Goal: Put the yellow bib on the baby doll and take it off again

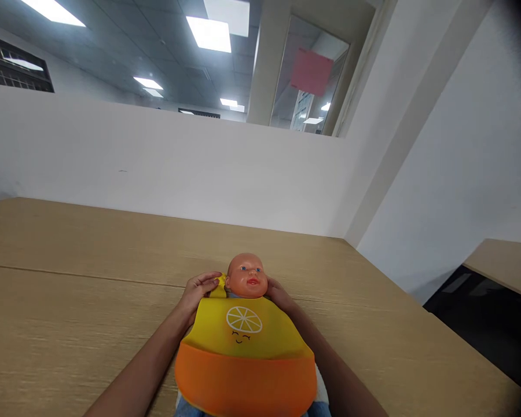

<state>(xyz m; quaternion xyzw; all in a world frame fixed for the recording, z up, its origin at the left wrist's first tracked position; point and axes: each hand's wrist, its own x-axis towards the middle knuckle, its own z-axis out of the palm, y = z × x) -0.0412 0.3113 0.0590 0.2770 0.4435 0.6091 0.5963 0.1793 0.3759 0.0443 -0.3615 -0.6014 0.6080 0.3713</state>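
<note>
A baby doll [245, 277] lies face up on the table, its head pointing away from me. Over its chest spreads a silicone bib [254, 336], yellow on top with a lemon slice and a smiling face, with an orange pocket below. My left hand [202, 288] is closed on the bib's yellow neck strap beside the doll's head. At the other side of the head is my right hand [279, 294], its fingers hidden behind the doll's head and neck, so what they hold does not show.
The wooden table [91, 307] has a seam running across it. A low white partition [178, 162] stands along its far edge, and a wall [460, 162] rises at the right. A dark panel under another wooden top [507, 272] is at far right.
</note>
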